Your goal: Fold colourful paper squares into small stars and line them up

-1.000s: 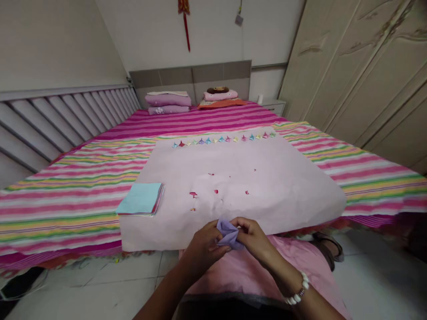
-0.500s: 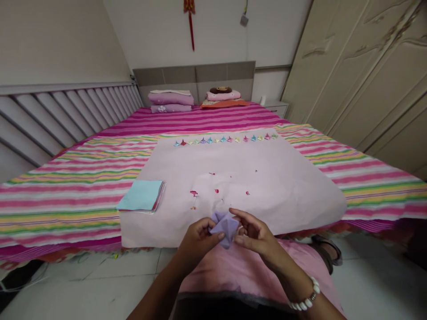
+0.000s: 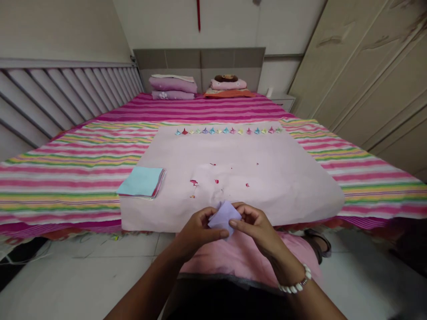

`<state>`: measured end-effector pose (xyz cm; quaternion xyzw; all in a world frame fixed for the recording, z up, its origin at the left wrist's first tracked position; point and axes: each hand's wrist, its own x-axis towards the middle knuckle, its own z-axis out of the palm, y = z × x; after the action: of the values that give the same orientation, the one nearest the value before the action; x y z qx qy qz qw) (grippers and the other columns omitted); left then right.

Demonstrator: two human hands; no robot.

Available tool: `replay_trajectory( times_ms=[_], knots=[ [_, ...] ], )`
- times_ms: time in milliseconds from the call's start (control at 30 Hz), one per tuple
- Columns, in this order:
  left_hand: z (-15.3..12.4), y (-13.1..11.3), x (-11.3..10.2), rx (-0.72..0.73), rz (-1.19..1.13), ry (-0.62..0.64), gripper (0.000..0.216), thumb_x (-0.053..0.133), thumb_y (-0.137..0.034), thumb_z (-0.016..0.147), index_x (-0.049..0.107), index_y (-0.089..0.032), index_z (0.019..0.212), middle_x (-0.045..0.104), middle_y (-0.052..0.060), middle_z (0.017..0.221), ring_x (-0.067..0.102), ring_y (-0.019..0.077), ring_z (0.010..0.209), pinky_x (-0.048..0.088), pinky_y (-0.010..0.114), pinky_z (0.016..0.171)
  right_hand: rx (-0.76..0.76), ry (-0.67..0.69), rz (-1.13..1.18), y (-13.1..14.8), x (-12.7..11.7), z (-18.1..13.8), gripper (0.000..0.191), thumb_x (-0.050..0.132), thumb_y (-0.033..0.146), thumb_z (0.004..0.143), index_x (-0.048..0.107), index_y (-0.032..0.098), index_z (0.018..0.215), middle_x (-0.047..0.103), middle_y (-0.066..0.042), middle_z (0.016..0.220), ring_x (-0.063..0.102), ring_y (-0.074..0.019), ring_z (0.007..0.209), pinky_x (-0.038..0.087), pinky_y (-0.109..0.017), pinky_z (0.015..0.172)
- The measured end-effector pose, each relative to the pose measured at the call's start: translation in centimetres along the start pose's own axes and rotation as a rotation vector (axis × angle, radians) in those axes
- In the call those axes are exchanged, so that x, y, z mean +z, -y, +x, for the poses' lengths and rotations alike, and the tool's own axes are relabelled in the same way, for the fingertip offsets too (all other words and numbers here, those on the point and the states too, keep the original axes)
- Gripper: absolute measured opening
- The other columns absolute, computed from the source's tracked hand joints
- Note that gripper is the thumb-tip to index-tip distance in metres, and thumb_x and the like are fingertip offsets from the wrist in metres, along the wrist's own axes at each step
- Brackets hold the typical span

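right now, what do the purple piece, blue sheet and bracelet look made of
Purple piece: probably matte paper, given its sharp folded edges. Blue sheet: likely matte paper too, lying flat and straight-edged. Bracelet: chunky pale beads, smooth; stone or plastic, unclear.

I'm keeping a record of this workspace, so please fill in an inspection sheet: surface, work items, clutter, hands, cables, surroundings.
Surface: large pale sheet spread over a striped bed cover.
Work items: folded purple paper in the hands; stack of paper, light blue on top, at the sheet's left edge; row of small folded papers along its far edge.
Clutter: scattered small red marks on the sheet; scraps or holes, cannot tell.
Hands: left hand and right hand both grip the purple paper.
Cables: thin pale cord on the floor, far left.
Surroundings: railing left, headboard ahead, wardrobe right.
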<state>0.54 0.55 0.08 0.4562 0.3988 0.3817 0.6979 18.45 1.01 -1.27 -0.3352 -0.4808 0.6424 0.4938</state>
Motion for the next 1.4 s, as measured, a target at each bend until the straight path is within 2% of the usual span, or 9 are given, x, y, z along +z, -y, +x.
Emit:
replay_trajectory(
  times_ms=[100,200,400,567,767,967,1167,1300,1400],
  knots=[
    [-0.1,-0.4,0.4,-0.030,0.094,-0.007,0.041,0.084,-0.017,0.049,0.063,-0.013,0.085,0.056,-0.004,0.068,0.047,0.0094,0.062,0.035,0.022,0.057,0.009,-0.020,-0.010,0.0,0.0,0.0,0.014,0.079,0.024,0.067,0.066,0.018,0.065,0.062,-0.003,0.094,0.056,-0.0154,0.080,0.045,-0.027,0.072],
    [-0.1,-0.4,0.6,-0.034,0.153,-0.062,0.030,0.081,-0.017,0.056,0.064,-0.012,0.079,0.055,-0.004,0.063,0.046,0.0087,0.059,0.034,0.022,0.055,0.014,-0.024,-0.017,0.0,0.0,0.0,0.013,0.079,0.024,0.067,0.067,0.018,0.066,0.063,-0.003,0.093,0.056,-0.0145,0.079,0.044,-0.026,0.072],
    [0.1,0.0,0.1,-0.064,-0.143,-0.021,0.030,0.074,-0.024,0.071,0.066,-0.011,0.097,0.067,0.006,0.082,0.060,0.0158,0.077,0.048,0.030,0.075,0.039,0.038,-0.015,0.2,-0.1,-0.1,0.013,0.074,0.028,0.073,0.070,0.020,0.083,0.066,-0.003,0.094,0.059,-0.0164,0.082,0.047,-0.030,0.075],
    [0.0,0.0,-0.3,-0.112,-0.275,0.085,0.031,0.067,-0.032,0.079,0.068,-0.008,0.099,0.069,0.010,0.085,0.062,0.0153,0.076,0.050,0.028,0.071,0.025,-0.022,-0.060,0.2,-0.1,-0.2,0.013,0.074,0.031,0.073,0.069,0.019,0.074,0.067,-0.003,0.088,0.058,-0.0155,0.077,0.047,-0.028,0.070],
    [-0.3,0.2,-0.4,-0.095,-0.112,0.070,0.034,0.078,-0.023,0.067,0.069,-0.012,0.098,0.070,0.009,0.088,0.062,0.0178,0.080,0.050,0.029,0.071,0.009,-0.054,-0.088,1.1,0.7,-0.2,0.015,0.074,0.032,0.073,0.069,0.018,0.071,0.064,-0.004,0.091,0.055,-0.0145,0.072,0.047,-0.027,0.063],
    [-0.3,0.2,-0.2,-0.056,-0.196,0.032,0.034,0.075,-0.019,0.070,0.068,-0.012,0.102,0.071,0.009,0.089,0.064,0.0182,0.083,0.048,0.031,0.077,0.016,-0.009,-0.072,0.8,0.3,-0.5,0.029,0.071,0.029,0.078,0.066,0.022,0.106,0.062,0.000,0.076,0.054,-0.0132,0.068,0.046,-0.028,0.065],
    [-0.3,0.2,-0.6,-0.007,-0.166,0.053,0.032,0.077,-0.018,0.068,0.070,-0.013,0.099,0.072,0.008,0.089,0.064,0.0187,0.084,0.046,0.031,0.081,-0.030,0.035,-0.019,1.0,-0.3,-0.9,0.025,0.075,0.021,0.072,0.067,0.024,0.096,0.055,-0.005,0.123,0.057,-0.0133,0.082,0.048,-0.029,0.072],
    [-0.4,0.2,-0.5,0.087,-0.140,0.013,0.031,0.077,-0.018,0.067,0.071,-0.016,0.097,0.072,0.005,0.088,0.063,0.0198,0.087,0.044,0.034,0.086,-0.005,-0.030,0.005,1.3,0.0,-0.9,0.052,0.076,0.022,0.070,0.057,0.028,0.118,0.059,-0.005,0.115,0.058,-0.0120,0.074,0.048,-0.028,0.067],
    [-0.5,0.2,-0.4,0.147,-0.023,-0.080,0.022,0.078,-0.018,0.064,0.070,-0.017,0.085,0.070,0.002,0.080,0.062,0.0182,0.077,0.046,0.031,0.075,0.037,-0.031,-0.027,0.9,0.4,-0.9,0.034,0.073,0.027,0.074,0.063,0.021,0.106,0.066,-0.004,0.093,0.059,-0.0137,0.071,0.048,-0.029,0.069]
  ],
)
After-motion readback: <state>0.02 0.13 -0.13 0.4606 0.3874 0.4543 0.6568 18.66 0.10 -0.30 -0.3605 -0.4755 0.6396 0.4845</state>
